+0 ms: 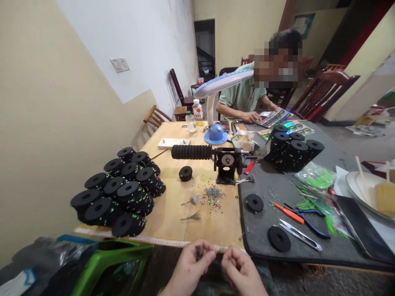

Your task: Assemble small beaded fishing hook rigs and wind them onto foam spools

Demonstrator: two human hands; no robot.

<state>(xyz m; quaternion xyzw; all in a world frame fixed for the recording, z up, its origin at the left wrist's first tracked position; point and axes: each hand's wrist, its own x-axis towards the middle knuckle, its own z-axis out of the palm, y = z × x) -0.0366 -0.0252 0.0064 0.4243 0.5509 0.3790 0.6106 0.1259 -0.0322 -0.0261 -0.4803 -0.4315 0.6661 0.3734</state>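
L hand (195,263) & R hand (240,267): fingers curled narrow, contents can't tell; both nearside of winder (226,166) | tiny gray/multicolor pcs (213,192): tabletop (173,207), btwn winder & hands | blk foam spools (120,195): left of winder

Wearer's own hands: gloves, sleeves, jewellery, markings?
Left hand and right hand are both bare: no gloves, rings or watch visible. No sleeves or cuffs show before the frame's lower edge cuts off the arms. Any fine skin markings are too small to tell.
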